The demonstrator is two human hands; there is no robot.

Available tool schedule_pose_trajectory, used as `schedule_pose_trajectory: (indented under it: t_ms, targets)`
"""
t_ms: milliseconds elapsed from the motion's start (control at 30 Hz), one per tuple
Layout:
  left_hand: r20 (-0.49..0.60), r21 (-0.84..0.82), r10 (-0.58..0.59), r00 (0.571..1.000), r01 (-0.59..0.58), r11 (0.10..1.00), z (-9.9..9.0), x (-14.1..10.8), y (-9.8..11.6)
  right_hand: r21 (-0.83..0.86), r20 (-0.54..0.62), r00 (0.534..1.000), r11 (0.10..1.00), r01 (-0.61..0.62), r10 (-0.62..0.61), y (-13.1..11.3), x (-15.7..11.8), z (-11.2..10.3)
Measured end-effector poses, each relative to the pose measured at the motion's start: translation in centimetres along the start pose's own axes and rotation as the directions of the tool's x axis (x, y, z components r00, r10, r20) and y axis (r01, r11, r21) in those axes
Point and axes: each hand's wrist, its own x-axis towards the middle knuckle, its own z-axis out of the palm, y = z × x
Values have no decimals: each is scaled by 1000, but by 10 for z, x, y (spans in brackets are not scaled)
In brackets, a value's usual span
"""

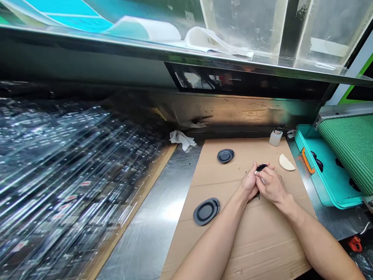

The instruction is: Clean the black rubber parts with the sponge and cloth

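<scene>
Over the brown cardboard sheet, my left hand is closed around a small black part. My right hand meets it, its fingers pressed on the same part near a small white bit that is too small to name. Two dark oval pieces lie on the cardboard to the left: an upper one and a lower one. A cream half-round piece rests right of my hands. Behind it stands a small whitish bottle with a metallic top.
A teal bin with black parts stands at the right, beside a green conveyor belt. Clear plastic-wrapped stacks fill the left. A white crumpled cloth lies behind the cardboard. A metal-edged shelf crosses above.
</scene>
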Motion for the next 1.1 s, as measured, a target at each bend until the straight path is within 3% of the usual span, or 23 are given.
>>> schedule_pose_trajectory:
  t_ms: [100, 167, 267, 333, 433, 500, 533, 600, 667, 733, 800, 867, 933, 1000, 1100]
  targets:
    - [34, -48, -10, 999, 12, 999, 2, 0, 2, 95, -96, 987, 988, -123, 132, 11, 2, -5]
    - [52, -68, -29, 998, 33, 997, 3, -1, 4, 292, -126, 953, 928, -232, 277, 22, 7, -10]
    - [40, -22, -21, 999, 22, 1000, 4, -3, 6, 682, -22, 876, 648, -340, 483, 36, 14, -15]
    - [37, 68, 26, 999, -28, 997, 6, -6, 5, 843, 25, 824, 432, -321, 565, 41, 18, -14]
    - [78, 232, 65, 995, -82, 969, 11, -12, 0, 928, 10, 781, 284, -239, 625, 42, 20, -10]
    - [90, 292, 71, 993, -94, 952, 13, -14, -3, 921, -13, 797, 317, -225, 604, 40, 19, -9]
    - [84, 305, 81, 993, -103, 947, 14, -14, -4, 894, -38, 814, 383, -231, 580, 38, 18, -11]
    - [47, 315, 112, 993, -121, 941, 14, -15, -2, 754, -153, 846, 614, -234, 511, 36, 15, -20]
    - [6, 321, 130, 992, -125, 939, 12, -14, 2, 495, -280, 894, 850, -179, 351, 33, 12, -32]
    - [-13, 309, 137, 990, -126, 943, 10, -13, 7, 284, -234, 967, 958, -25, 95, 32, 9, -44]
    - [-27, 257, 139, 990, -128, 958, 7, -11, 12, 267, -33, 992, 955, 126, -122, 32, 8, -50]
    - [-60, 167, 113, 992, -101, 981, 4, -10, 18, 296, 84, 980, 944, 148, -180, 34, 7, -50]
    - [-64, 43, 34, 997, -31, 999, 3, -7, 21, 262, 45, 995, 962, 75, -90, 35, 6, -45]
    - [-28, -77, -36, 999, 34, 996, 2, -4, 23, 214, -70, 997, 977, -4, 20, 36, 5, -38]
    - [-43, -155, -33, 999, 26, 988, 1, 0, 20, 168, -158, 984, 984, -52, 79, 30, 2, -26]
